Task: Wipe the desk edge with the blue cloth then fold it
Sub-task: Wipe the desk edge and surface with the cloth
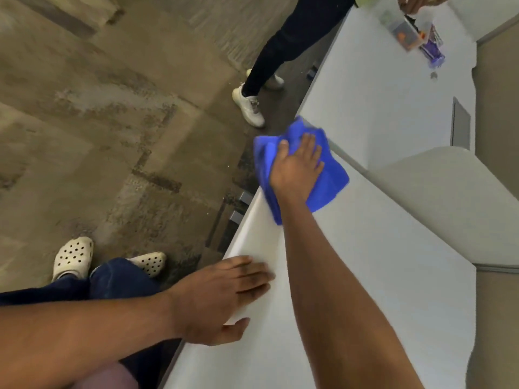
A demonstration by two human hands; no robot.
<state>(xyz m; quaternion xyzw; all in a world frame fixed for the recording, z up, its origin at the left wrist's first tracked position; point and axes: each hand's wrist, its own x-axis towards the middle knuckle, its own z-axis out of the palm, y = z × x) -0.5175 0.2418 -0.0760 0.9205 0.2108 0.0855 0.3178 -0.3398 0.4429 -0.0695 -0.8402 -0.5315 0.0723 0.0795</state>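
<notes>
The blue cloth (330,175) lies bunched over the left edge of the white desk (365,290), part of it hanging off the side. My right hand (297,169) presses down flat on the cloth, thumb over the edge, arm stretched forward. My left hand (224,290) rests palm-down on the desk edge nearer to me, fingers spread, holding nothing.
Another person (283,49) in dark trousers and white shoes stands by the desk's far end. Small items (421,37) including a clear box and a purple packet lie at the far end. A grey curved panel (449,197) rises on the right. Carpet (98,122) lies left.
</notes>
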